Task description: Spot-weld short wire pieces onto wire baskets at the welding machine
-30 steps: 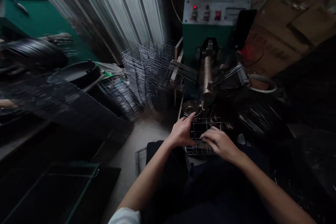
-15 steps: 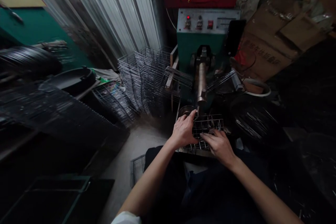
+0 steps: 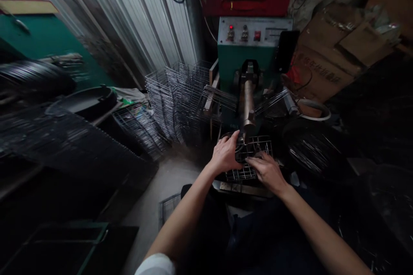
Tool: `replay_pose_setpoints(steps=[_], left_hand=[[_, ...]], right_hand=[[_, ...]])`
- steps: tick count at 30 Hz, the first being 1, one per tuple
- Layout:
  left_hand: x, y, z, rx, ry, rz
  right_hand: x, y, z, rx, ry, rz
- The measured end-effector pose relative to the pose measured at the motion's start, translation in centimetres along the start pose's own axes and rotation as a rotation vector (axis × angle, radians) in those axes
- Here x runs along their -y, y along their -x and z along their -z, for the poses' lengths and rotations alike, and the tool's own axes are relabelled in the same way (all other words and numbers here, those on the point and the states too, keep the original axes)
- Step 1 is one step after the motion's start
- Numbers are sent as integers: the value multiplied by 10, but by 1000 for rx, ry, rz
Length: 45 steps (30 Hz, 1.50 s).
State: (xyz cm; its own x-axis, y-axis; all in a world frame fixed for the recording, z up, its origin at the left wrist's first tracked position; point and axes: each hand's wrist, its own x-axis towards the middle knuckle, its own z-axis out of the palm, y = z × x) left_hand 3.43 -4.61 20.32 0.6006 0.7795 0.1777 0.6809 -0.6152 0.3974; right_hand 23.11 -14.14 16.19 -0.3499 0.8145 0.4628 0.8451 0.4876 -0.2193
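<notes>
Wire grid (image 3: 247, 175) sat by the metal rod's (image 3: 248, 109) near end, apparently being positioned. Left hand (image 3: 225, 153) was spread; right hand (image 3: 265, 171) bunched, pinch unclear. Next called for steady alignment, seemingly.

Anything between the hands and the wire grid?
Nothing visible: the left hand is at the left of the grid, the right hand at its right. The rod ends near the far edge, not between them; contact unclear.

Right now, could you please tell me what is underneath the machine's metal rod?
Below the metal rod is a wire grid, with the left hand and right hand at its sides. Both hide parts of it; what lies directly beneath the grid is too dark to tell.
</notes>
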Motion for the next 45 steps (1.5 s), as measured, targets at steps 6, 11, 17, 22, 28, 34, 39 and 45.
replay_pose_setpoints(steps=[6, 11, 17, 22, 28, 34, 39, 45], left_hand=[[4, -4, -1, -24, 2, -39], [8, -21, 5, -4, -31, -6], [14, -39, 10, 35, -28, 34], [19, -57, 14, 44, -61, 39], [46, -77, 24, 65, 21, -32], [82, -120, 41, 255, 10, 125], [69, -142, 38, 146, -26, 201], [61, -62, 32, -340, 111, 157]], right_hand=[[6, -5, 2, 11, 7, -56], [7, -22, 1, -5, 175, -234], [-8, -34, -5, -52, 209, -280], [-23, -45, -5, -76, 43, -244], [-74, -71, 15, -219, -138, -266], [-155, -134, 30, 261, -158, -464], [-182, -164, 19, 391, -253, -467], [-191, -133, 32, 418, -475, -565]])
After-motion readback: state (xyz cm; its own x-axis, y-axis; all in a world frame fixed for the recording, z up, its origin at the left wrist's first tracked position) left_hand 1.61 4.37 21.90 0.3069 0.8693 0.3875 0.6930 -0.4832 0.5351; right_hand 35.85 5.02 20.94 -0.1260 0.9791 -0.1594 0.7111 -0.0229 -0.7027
